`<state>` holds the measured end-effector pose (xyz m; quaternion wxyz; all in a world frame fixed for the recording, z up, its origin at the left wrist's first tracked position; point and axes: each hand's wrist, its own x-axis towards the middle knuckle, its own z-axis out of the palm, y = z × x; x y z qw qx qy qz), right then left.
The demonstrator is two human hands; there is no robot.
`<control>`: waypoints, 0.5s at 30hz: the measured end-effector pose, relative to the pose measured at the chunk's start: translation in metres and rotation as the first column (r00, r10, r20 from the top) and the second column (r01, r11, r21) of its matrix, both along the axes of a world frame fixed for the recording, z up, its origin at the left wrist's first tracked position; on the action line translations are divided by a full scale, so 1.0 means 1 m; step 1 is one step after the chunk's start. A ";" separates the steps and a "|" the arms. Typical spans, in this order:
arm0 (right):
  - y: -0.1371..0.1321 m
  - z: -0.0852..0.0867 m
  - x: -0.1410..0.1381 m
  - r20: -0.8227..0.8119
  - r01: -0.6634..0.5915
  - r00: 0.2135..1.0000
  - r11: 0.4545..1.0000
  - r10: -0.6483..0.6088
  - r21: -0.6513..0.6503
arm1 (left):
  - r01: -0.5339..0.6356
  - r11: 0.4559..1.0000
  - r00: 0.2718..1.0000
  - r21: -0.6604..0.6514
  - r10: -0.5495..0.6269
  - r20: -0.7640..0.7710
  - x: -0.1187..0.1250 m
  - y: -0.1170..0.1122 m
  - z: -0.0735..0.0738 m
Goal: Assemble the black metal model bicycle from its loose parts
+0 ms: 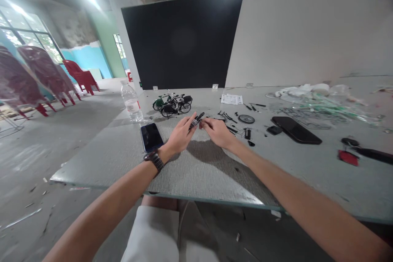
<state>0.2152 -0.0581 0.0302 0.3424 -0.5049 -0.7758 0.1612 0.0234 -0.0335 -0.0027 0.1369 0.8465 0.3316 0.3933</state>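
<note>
My left hand (181, 133) is closed around a small black model bicycle part (196, 120), which sticks up between thumb and fingers. Close beside it, my right hand (216, 131) pinches at the near end of that part; whatever lies between its fingertips is too small to make out. Behind my hands stand assembled miniature bicycles, a black one (176, 108) in front and a green one (159, 102) behind. To the right of my right hand lie a loose model wheel (246, 118) and several small black parts (247, 133).
A phone (152, 136) and a water bottle (132, 102) are at the left. On the right lie a second phone (296, 129), a black-handled tool (374, 154), a red piece (348, 157) and plastic packaging (331, 104). A printed sheet (231, 99) lies near the upright panel (184, 45).
</note>
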 end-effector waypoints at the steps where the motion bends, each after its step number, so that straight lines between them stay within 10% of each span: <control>1: 0.000 0.000 0.000 -0.070 -0.012 0.998 0.999 0.010 -0.034 | 0.005 1.000 1.000 0.003 -0.005 -0.002 0.000 0.000 0.000; 9: -0.002 0.000 -0.001 -0.668 -0.375 0.743 0.803 -0.039 -0.463 | 0.024 0.999 0.999 0.037 -0.024 0.020 -0.001 -0.001 0.001; 15: -0.001 0.001 -0.003 -0.017 0.014 1.000 0.997 -0.015 -0.069 | -0.013 1.000 1.000 -0.011 0.013 0.023 0.000 -0.001 0.001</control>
